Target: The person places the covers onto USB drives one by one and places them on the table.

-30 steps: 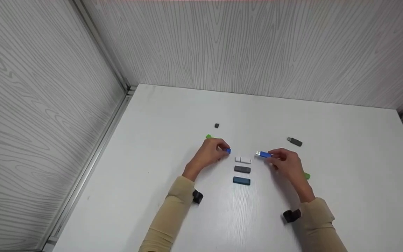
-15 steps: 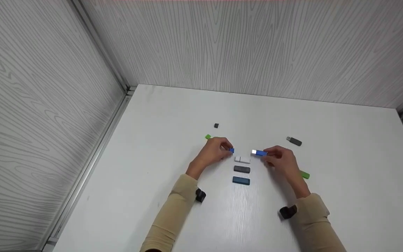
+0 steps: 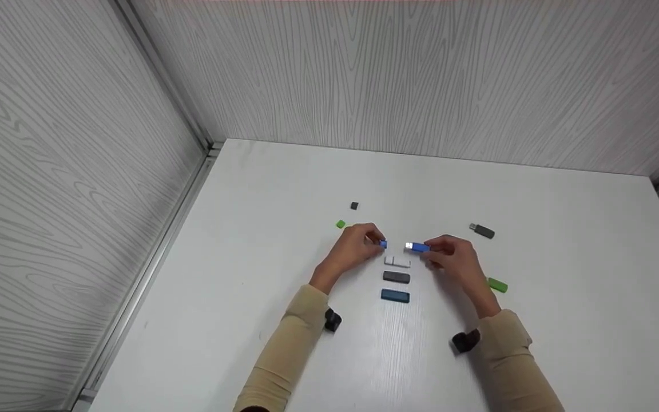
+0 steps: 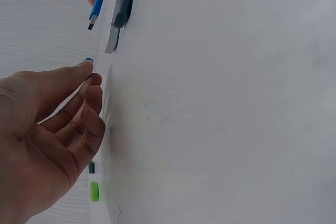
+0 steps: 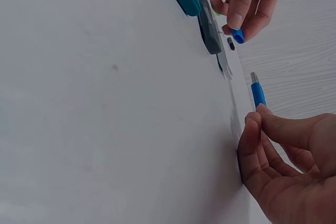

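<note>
Between thumb and fingertips, my left hand [image 3: 357,247] pinches a small blue cap [image 5: 238,36], its hollow end facing right. My right hand [image 3: 456,258] pinches a blue USB stick [image 3: 419,247] by its rear end, with the bare metal plug [image 5: 254,77] pointing left at the cap. A short gap separates plug and cap. Just below them on the table, a white USB stick [image 3: 397,261], a dark grey USB stick [image 3: 396,277] and a teal USB stick [image 3: 395,296] lie in a column, all closed.
A black cap [image 3: 354,205] and a green cap [image 3: 341,224] lie beyond my left hand. At the right lie an uncapped dark grey USB stick [image 3: 483,230] and a green stick [image 3: 497,285], partly by my right wrist. Panelled walls bound the white table [image 3: 284,177].
Both hands have moved towards each other, bringing the blue cap rightward and the blue USB stick leftward, so the gap between them has narrowed. The things on the table have stayed put.
</note>
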Action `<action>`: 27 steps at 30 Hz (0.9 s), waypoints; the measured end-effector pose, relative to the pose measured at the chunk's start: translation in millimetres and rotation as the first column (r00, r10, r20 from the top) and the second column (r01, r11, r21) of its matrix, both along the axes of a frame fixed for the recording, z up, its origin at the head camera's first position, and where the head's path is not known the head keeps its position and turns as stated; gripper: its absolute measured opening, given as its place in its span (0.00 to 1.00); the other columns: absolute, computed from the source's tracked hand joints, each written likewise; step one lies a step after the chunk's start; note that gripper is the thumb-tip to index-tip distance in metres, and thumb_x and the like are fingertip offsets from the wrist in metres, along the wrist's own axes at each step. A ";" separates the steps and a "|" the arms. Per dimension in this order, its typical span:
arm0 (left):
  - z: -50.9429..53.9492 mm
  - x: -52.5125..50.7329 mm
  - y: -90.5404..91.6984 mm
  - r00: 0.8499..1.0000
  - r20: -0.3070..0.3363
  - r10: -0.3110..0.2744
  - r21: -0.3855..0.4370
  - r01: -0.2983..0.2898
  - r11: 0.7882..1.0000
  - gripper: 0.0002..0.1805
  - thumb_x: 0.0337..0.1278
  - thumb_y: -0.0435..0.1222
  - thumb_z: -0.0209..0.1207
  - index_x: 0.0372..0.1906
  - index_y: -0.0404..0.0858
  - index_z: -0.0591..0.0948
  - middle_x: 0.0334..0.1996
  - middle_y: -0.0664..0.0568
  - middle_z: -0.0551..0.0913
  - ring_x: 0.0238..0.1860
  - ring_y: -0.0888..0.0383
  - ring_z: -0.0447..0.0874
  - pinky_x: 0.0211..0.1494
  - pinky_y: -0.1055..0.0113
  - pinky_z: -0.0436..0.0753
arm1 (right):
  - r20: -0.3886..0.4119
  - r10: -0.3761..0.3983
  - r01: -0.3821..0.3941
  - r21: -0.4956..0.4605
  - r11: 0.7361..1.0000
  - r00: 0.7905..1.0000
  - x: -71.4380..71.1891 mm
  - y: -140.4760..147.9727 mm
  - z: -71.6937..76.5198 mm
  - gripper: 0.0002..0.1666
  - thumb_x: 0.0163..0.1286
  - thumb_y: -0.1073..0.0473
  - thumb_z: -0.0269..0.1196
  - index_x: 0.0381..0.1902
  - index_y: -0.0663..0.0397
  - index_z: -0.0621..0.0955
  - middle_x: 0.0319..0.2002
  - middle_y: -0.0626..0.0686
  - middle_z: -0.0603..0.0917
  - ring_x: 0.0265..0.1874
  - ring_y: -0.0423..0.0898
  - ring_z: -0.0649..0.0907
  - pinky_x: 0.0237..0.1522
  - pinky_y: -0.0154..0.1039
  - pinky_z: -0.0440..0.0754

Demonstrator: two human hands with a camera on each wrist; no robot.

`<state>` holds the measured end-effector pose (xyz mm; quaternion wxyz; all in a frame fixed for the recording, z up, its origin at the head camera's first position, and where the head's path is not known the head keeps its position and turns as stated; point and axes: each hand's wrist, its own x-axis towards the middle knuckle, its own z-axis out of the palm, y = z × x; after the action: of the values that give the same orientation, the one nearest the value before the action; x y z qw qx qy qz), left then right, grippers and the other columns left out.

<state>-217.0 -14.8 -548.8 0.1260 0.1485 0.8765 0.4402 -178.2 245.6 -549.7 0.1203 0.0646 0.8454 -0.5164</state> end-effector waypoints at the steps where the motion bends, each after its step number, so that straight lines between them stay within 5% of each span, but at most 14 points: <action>1: -0.5 -0.2 0.8 1.000 0.000 0.005 -0.003 -0.005 1.000 0.10 0.68 0.35 0.67 0.51 0.41 0.87 0.47 0.51 0.89 0.45 0.60 0.83 0.54 0.64 0.83 | -0.001 0.004 -0.004 0.001 1.000 1.000 -0.5 -0.5 -0.3 0.19 0.74 0.60 0.68 0.60 0.58 0.84 0.52 0.61 0.88 0.37 0.42 0.86 0.42 0.27 0.84; 9: -2.6 -0.8 5.2 1.000 -0.025 -0.009 0.010 0.009 1.000 0.09 0.69 0.36 0.67 0.51 0.42 0.87 0.47 0.51 0.89 0.43 0.61 0.81 0.49 0.69 0.80 | -0.010 0.015 -0.015 -0.035 0.999 1.000 -3.3 -4.2 -1.9 0.19 0.75 0.60 0.67 0.61 0.59 0.84 0.51 0.62 0.88 0.37 0.42 0.88 0.42 0.27 0.86; 17: -6.6 -1.0 8.0 0.999 0.034 -0.008 0.072 0.005 0.997 0.09 0.67 0.31 0.68 0.50 0.38 0.88 0.43 0.49 0.89 0.30 0.64 0.81 0.36 0.74 0.80 | -0.007 0.010 -0.010 -0.077 0.997 1.000 -4.6 -8.0 -4.2 0.18 0.74 0.64 0.67 0.60 0.63 0.84 0.48 0.63 0.90 0.34 0.41 0.89 0.40 0.29 0.88; 27: -5.3 -0.3 14.1 0.997 0.070 0.013 0.068 -0.018 0.998 0.10 0.68 0.33 0.67 0.51 0.39 0.88 0.44 0.51 0.87 0.32 0.64 0.80 0.37 0.74 0.81 | -0.031 0.029 -0.031 -0.038 0.999 0.999 -5.2 -11.0 -1.6 0.17 0.73 0.62 0.69 0.57 0.63 0.85 0.43 0.60 0.90 0.33 0.42 0.86 0.38 0.29 0.85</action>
<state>-217.3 -0.7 -554.1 0.1479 0.1303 0.8572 0.4757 -183.4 234.6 -551.2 0.1164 0.0417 0.8380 -0.5315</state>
